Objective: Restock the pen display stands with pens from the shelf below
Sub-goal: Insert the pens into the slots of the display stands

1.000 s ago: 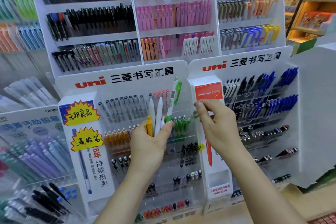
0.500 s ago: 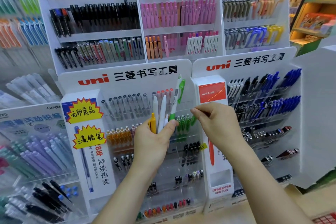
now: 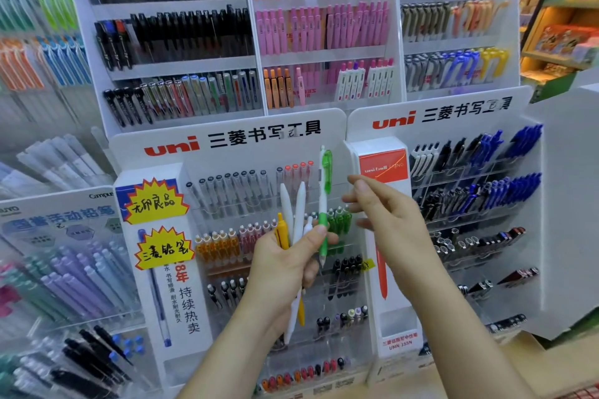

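The held pens (image 3: 299, 210) vanish mid-barrel behind fingers (image 3: 312, 235) of the left hand (image 3: 282, 269); far left of those fingers, the display (image 3: 55, 269) is blurred.

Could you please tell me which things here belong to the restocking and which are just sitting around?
Job: left hand gripping green pen, white pens and yellow pen; right hand, empty; uni stand with its green row.
Around: pink pens behind; Campus display; shelves at far right.

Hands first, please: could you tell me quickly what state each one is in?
Left hand: grips a bunch of pens.
Right hand: open, holding nothing.
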A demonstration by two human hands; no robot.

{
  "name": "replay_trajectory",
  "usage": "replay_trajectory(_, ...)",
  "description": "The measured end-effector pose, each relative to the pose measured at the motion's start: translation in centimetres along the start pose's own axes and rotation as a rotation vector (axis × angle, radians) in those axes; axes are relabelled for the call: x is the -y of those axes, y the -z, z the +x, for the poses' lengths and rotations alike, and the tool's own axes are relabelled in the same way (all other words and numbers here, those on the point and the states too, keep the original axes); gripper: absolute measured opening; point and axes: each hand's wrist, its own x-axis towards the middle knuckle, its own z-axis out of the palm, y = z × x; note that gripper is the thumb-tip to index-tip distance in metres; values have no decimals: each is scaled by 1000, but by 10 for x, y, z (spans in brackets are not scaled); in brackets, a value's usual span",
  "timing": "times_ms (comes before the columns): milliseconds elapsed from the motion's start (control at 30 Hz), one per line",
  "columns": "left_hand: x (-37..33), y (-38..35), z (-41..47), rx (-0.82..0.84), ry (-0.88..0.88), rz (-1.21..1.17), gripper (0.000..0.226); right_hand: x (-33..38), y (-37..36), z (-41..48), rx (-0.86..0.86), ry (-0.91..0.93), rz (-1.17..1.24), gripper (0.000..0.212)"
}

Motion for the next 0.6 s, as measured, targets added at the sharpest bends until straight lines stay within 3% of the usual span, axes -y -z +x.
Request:
replay_trajectory(100,2,-2,-5,92,33,-2,17,12,-10,-7,218,-141,248,36)
replay_trajectory(233,4,-3,-11,146,57,26,19,12,-16,-9,74,-185,304,21)
replay_trajectory(367,5,3,-11,22,-4,134,17,8,-5,-9,-14,-162,444,17)
replay_trajectory(500,-3,7,-7,9,-81,401,12,7,8,-14,-34,-128,364,13)
replay_trajectory(600,-5,6,-5,38,-73,445,10,14,22,-16,10,-80,222,16)
